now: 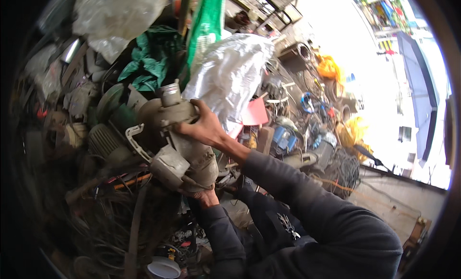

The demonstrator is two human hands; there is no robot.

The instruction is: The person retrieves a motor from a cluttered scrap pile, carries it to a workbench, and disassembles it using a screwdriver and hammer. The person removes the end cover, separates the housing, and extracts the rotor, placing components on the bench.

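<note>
A dusty grey-beige water pump with a round casing, a short pipe stub on top and a boxy cover on its side is held tilted between my hands. My right hand grips the casing from the right, thumb and fingers closed over its edge. Below, my left hand is under the motor end; its fingers are mostly hidden behind the pump. A pale curved bracket sticks out by the pump's left side. Close to that lies a ribbed grey-green motor.
Scrap metal and cables are heaped all around. Beyond the pump lie a silvery sheet, a green sack and dark green plastic. Yellow bags and a wire bundle are to the right. A white round lid lies at the bottom.
</note>
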